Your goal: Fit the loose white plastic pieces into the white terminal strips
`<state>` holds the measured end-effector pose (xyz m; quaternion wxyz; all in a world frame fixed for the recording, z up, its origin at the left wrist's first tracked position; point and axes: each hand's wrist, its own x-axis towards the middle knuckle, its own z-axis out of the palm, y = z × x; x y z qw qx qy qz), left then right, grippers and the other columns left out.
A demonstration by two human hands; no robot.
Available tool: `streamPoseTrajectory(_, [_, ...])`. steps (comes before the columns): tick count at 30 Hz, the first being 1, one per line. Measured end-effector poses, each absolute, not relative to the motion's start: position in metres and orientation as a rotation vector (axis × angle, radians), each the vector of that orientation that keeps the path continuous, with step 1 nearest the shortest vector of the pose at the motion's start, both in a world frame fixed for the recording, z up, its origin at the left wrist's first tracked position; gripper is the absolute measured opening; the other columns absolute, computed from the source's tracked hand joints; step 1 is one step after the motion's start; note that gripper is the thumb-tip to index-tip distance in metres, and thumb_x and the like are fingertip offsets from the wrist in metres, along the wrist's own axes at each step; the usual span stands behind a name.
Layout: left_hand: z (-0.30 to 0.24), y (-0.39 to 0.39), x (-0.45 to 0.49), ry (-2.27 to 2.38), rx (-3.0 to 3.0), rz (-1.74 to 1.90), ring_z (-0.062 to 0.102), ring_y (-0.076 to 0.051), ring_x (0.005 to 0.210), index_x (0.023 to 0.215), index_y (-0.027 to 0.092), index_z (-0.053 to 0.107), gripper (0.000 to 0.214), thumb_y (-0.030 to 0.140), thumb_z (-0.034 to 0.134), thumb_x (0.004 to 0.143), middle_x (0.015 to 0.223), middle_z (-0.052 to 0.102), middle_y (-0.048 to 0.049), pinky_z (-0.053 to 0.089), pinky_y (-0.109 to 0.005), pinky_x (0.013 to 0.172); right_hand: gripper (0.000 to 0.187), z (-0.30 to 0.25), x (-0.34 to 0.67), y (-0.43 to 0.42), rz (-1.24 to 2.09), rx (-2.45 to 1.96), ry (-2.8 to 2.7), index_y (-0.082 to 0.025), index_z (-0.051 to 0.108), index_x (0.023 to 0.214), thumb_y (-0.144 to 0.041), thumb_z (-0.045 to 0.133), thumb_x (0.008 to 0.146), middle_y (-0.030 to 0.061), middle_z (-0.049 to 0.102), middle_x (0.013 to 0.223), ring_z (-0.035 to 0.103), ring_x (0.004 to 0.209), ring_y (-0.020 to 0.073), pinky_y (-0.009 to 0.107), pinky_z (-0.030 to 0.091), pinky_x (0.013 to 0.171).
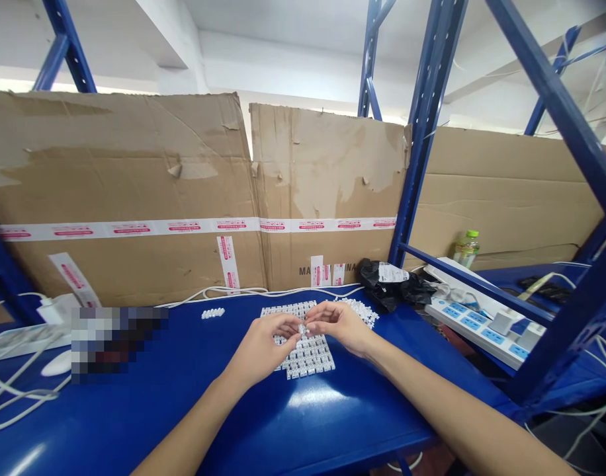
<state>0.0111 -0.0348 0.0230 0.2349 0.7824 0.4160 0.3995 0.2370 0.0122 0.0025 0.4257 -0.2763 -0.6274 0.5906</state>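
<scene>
Rows of small white plastic pieces (310, 360) lie packed in a flat block on the blue table, under both my hands. My left hand (263, 347) has its fingers curled inward over the left side of the block. From the other side my right hand (345, 328) meets it, thumb and forefinger pinched together. At the fingertips of both hands is a small white piece (304, 328), too small to make out its exact kind. Beyond my right hand lies a loose heap of small white parts (365, 313). A short row of white pieces (212, 313) sits farther left.
Cardboard sheets (184, 178) stand along the back edge, with a blue metal post (417, 145) to the right. Near it lies a black plastic bag (382, 291). Power strips (474, 324) and a bottle (466, 248) are at right; white cables (15, 396) tangle at left.
</scene>
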Motion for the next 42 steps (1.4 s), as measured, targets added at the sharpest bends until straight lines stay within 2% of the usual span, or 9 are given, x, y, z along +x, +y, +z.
streamPoseTrajectory(12, [0.022, -0.036, 0.013, 1.115, 2.095, 1.128, 0.08, -0.023, 0.091, 0.104, 0.022, 0.08, 0.018, 0.026, 0.072, 0.089, 0.101, 0.083, -0.0056, 0.066, -0.036, 0.089, 0.039, 0.0, 0.242, 0.016, 1.449, -0.7, -1.593, -0.02, 0.076, 0.101, -0.039, 0.095, 0.073, 0.0061, 0.081, 0.1, 0.079, 0.093, 0.0221, 0.044, 0.062, 0.095])
streamPoseTrajectory(18, [0.024, -0.036, 0.016, 1.129, 2.123, 1.115, 0.078, -0.021, 0.083, 0.098, 0.022, 0.079, 0.017, 0.031, 0.081, 0.084, 0.095, 0.082, -0.0044, 0.066, -0.035, 0.083, 0.041, -0.003, 0.236, 0.016, 1.411, -0.686, -1.581, -0.022, 0.073, 0.102, -0.035, 0.097, 0.07, 0.0028, 0.079, 0.095, 0.078, 0.089, 0.0202, 0.039, 0.063, 0.089])
streamPoseTrajectory(22, [0.023, -0.036, 0.016, 1.165, 2.13, 1.17, 0.078, -0.022, 0.086, 0.097, 0.023, 0.078, 0.014, 0.033, 0.077, 0.087, 0.095, 0.082, -0.004, 0.065, -0.036, 0.085, 0.035, 0.011, 0.256, 0.02, 1.355, -0.728, -1.842, -0.022, 0.075, 0.107, -0.04, 0.088, 0.08, 0.0043, 0.079, 0.097, 0.076, 0.085, 0.02, 0.035, 0.064, 0.075])
streamPoseTrajectory(25, [0.022, -0.035, 0.014, 1.176, 1.982, 1.23, 0.08, -0.024, 0.098, 0.103, 0.023, 0.077, 0.021, 0.037, 0.077, 0.087, 0.108, 0.083, -0.0061, 0.065, -0.038, 0.094, 0.022, 0.031, 0.294, 0.023, 1.147, -0.886, -2.187, -0.02, 0.08, 0.096, -0.037, 0.084, 0.083, 0.0032, 0.078, 0.086, 0.07, 0.071, 0.0164, 0.026, 0.057, 0.057])
streamPoseTrajectory(30, [0.023, -0.033, 0.012, 1.195, 1.674, 1.125, 0.082, -0.029, 0.095, 0.111, 0.02, 0.074, 0.037, 0.043, 0.08, 0.083, 0.097, 0.086, -0.0092, 0.065, -0.041, 0.086, 0.027, 0.05, 0.341, 0.023, 1.303, -1.098, -2.373, -0.022, 0.084, 0.098, -0.036, 0.088, 0.076, 0.0002, 0.074, 0.073, 0.063, 0.06, 0.0143, 0.021, 0.047, 0.046])
streamPoseTrajectory(34, [0.025, -0.033, 0.012, 1.163, 1.666, 1.14, 0.081, -0.028, 0.095, 0.111, 0.019, 0.074, 0.039, 0.044, 0.081, 0.082, 0.095, 0.085, -0.0092, 0.063, -0.042, 0.087, 0.021, 0.041, 0.337, 0.025, 1.289, -1.169, -2.473, -0.023, 0.086, 0.093, -0.031, 0.087, 0.074, 0.0008, 0.076, 0.069, 0.064, 0.057, 0.015, 0.021, 0.044, 0.047])
streamPoseTrajectory(39, [0.023, -0.032, 0.012, 1.179, 1.596, 1.155, 0.082, -0.029, 0.096, 0.106, 0.02, 0.074, 0.041, 0.046, 0.086, 0.078, 0.096, 0.086, -0.0091, 0.063, -0.043, 0.091, 0.011, 0.03, 0.314, 0.027, 1.111, -1.032, -2.524, -0.023, 0.086, 0.089, -0.025, 0.079, 0.081, 0.0021, 0.08, 0.079, 0.071, 0.069, 0.0186, 0.028, 0.054, 0.063])
streamPoseTrajectory(42, [0.024, -0.033, 0.014, 1.189, 1.6, 1.159, 0.082, -0.03, 0.096, 0.107, 0.02, 0.075, 0.042, 0.047, 0.088, 0.077, 0.095, 0.086, -0.0094, 0.063, -0.041, 0.088, 0.008, 0.026, 0.304, 0.026, 0.884, -0.909, -2.55, -0.023, 0.083, 0.086, -0.019, 0.077, 0.082, 0.0024, 0.079, 0.087, 0.071, 0.074, 0.0185, 0.029, 0.054, 0.067])
